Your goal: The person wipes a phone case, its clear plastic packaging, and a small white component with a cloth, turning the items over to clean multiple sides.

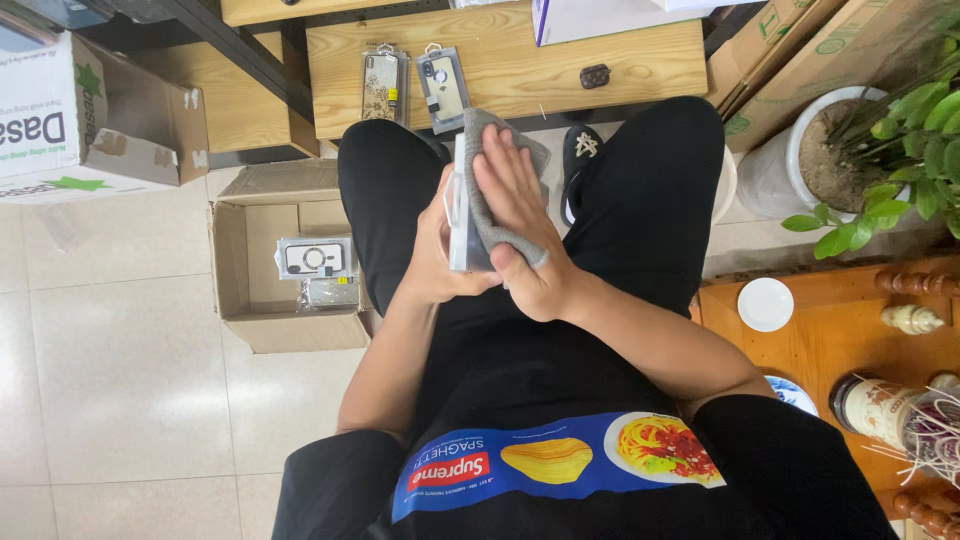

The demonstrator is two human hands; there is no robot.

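Observation:
My left hand (432,252) holds a clear phone-case package (458,215) upright over my lap, seen edge-on. My right hand (520,215) presses a grey cloth (492,190) flat against the package's face, fingers spread over it. Both hands sit above my black trousers. Two more packaged phone cases (385,85) (443,88) lie on a low wooden bench (600,70) just beyond my knees.
An open cardboard box (235,260) on the tiled floor at my left holds more packaged cases (315,258). A larger carton (60,120) stands far left. A potted plant (850,150) and a wooden table (820,340) with a saucer (765,303) and a bottle (880,405) are at right.

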